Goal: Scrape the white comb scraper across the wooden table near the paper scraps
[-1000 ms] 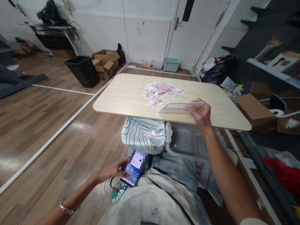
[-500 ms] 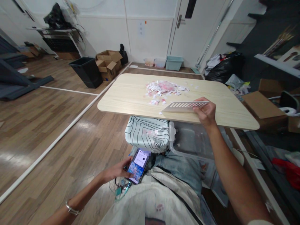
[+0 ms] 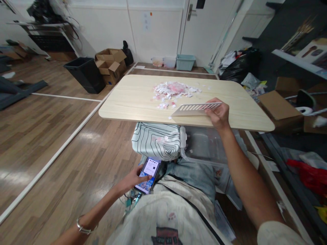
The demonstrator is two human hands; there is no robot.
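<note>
My right hand (image 3: pixel 217 115) grips one end of a flat white slotted plastic panel (image 3: pixel 190 110), its long edge resting on the light wooden table (image 3: pixel 133 102). A pile of torn white and pink paper scraps (image 3: pixel 173 90) lies just beyond the panel, with a few stray bits near its left tip. Down at my lap, my left hand (image 3: pixel 131 182) holds a lit phone (image 3: pixel 148 174), the thumb across its screen. A bunch of keys or a cord hangs under the phone.
A patterned cushion (image 3: pixel 155 141) and a clear plastic bin (image 3: pixel 206 149) sit under the table. A black bin (image 3: pixel 85 75), open cardboard boxes (image 3: pixel 111 66), a teal tub (image 3: pixel 185 62) and a black rubbish bag (image 3: pixel 240 69) stand beyond. Clutter lines the right side.
The view has shifted a little; my left thumb has moved over the phone screen. The right hand and panel stay at the same spot on the table.
</note>
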